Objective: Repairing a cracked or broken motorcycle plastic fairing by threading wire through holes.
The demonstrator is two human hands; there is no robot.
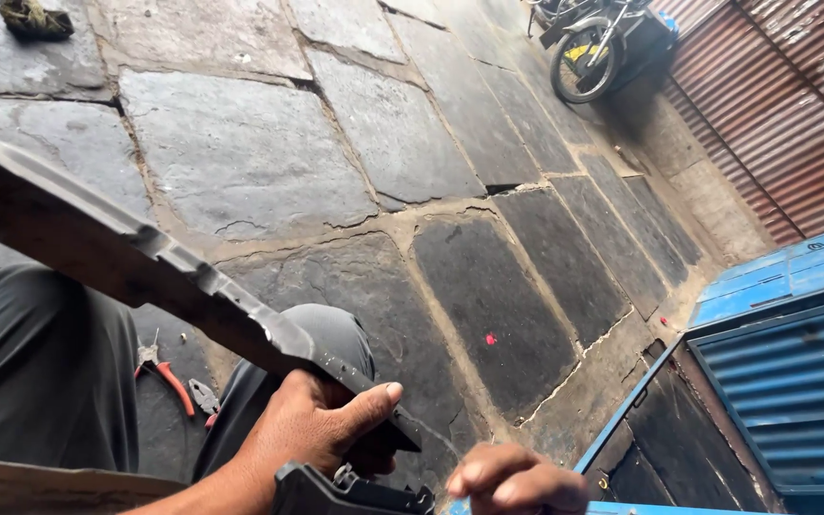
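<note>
Over stone-paved floor (355,124), left hand (312,424) fingers clamped round long grey plastic panel (145,257), right hand (517,482) fingers curled, hold unclear, red-handled pliers (169,374) below.

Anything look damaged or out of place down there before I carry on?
The dark panel held by the left hand has a jagged, uneven edge with worn, scuffed paint. Red-handled pliers lie loose on the stone floor between the knees.

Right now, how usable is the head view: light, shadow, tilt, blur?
Head view: soft daylight, no glare; the stone floor is sharp. The horizon tilts steeply. The long dark panel in the left hand is close and slightly soft; the right hand is cut off by the bottom edge.
</note>
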